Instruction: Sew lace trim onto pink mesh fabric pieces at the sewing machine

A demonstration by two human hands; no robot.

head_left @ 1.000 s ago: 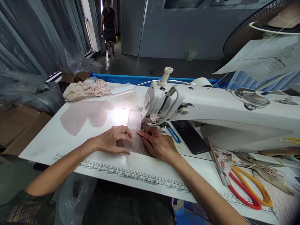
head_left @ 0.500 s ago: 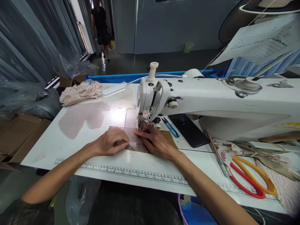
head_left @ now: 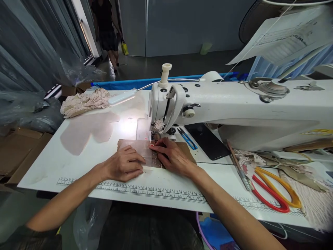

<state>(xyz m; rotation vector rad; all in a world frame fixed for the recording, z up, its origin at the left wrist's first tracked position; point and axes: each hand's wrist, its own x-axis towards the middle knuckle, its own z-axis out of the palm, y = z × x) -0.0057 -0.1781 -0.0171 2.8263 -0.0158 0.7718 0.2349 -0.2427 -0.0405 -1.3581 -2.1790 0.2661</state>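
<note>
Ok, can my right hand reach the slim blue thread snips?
Probably yes: the snips lie uncovered near your right hand, beside the rectangular black phone, though it would have to leave the sheer pinkish fabric.

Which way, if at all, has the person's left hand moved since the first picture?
Yes, slightly: judged against the printed ruler on the table, the left hand is now closer to the markings, toward the near edge.

I've got blown-out glare on the white ruler-marked bench (head_left: pixel 49 165) under the slim white stick lamp (head_left: pixel 122 97); grey wall (head_left: pixel 182 27) dim, bare left hand (head_left: pixel 127 163) fairly crisp, printed white sheet (head_left: pixel 281 36) soft, edges wide-angle stretched.
</note>
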